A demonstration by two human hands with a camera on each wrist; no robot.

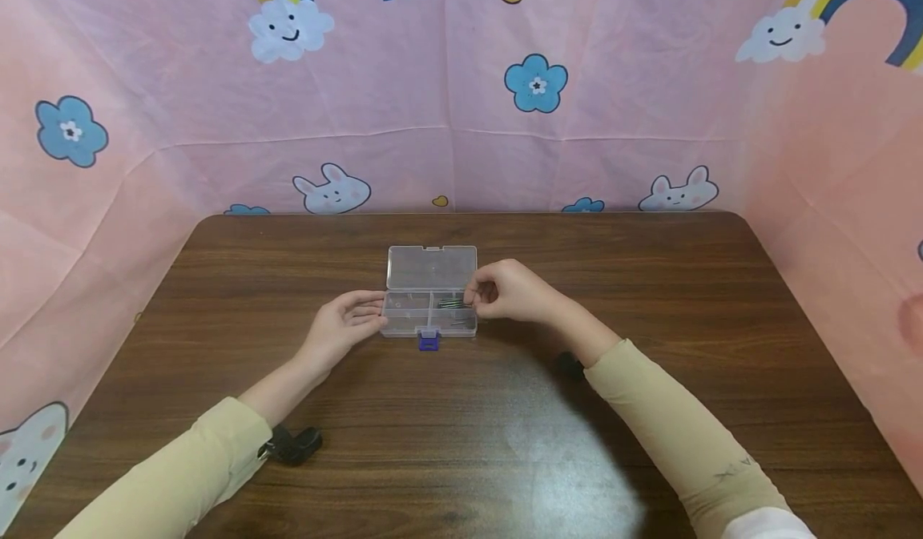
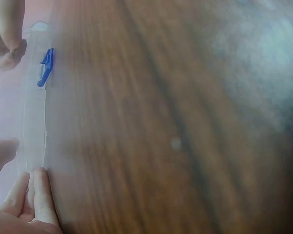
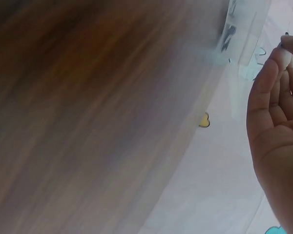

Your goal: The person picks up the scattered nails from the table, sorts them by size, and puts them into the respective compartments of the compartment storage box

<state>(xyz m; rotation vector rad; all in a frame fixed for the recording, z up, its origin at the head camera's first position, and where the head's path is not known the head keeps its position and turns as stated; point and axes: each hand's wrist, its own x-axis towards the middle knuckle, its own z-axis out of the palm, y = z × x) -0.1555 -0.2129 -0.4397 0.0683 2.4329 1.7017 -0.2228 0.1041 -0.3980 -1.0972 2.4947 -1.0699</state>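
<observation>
A clear plastic compartment box [image 1: 407, 334] stands on the table with its lid [image 1: 433, 267] raised at the back and a blue latch [image 1: 429, 341] at its front. Thin metal pieces [image 1: 452, 303], perhaps screws or nails, lie in a right-hand compartment, with a few smaller bits in others. My left hand [image 1: 346, 320] touches the box's left end, its fingers mostly straight. Over the right end, my right hand [image 1: 513, 291] pinches a tiny dark piece [image 3: 286, 34] between thumb and forefinger. Its kind is too small to tell, and the fingertips cover most of it.
The box sits toward the back of a brown wooden table [image 1: 461, 411]. Pink patterned cloth [image 1: 404, 82] hangs behind the table and along both sides. Black devices [image 1: 294, 446] are worn under the wrists, near the tabletop.
</observation>
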